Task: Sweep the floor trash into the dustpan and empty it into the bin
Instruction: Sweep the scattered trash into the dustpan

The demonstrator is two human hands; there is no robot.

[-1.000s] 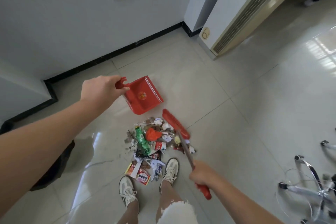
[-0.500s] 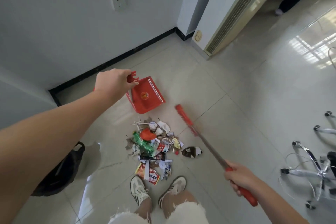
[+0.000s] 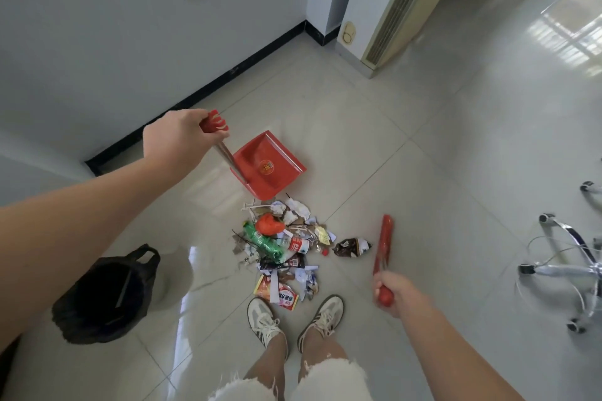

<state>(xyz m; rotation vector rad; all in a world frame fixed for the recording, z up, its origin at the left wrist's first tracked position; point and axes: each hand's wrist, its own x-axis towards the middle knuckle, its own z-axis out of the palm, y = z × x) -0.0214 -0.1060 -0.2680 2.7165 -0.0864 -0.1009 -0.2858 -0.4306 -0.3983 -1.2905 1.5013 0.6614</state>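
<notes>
Two hands hold two tools. At lower left of the frame stands the bin (image 3: 101,299), black-lined and open-mouthed, well apart from the rest. Left of centre, the left hand (image 3: 177,137) is clenched round the red grip of the dustpan's upright handle. The dustpan (image 3: 260,156) sits on the floor just above centre, its open lip turned down-frame and about touching the top edge of the trash (image 3: 280,247). That heap runs from the lip down to the shoes (image 3: 264,319), so its long axis points into the pan. One dark wrapper (image 3: 353,246) lies apart to the right, between heap and broom. The broom (image 3: 384,238) stands right of centre, its head lengthwise up the frame, and the right hand (image 3: 400,296) at lower right grasps its red end. I judge the stroke should run from lower right toward upper left, taking the wrapper first.
</notes>
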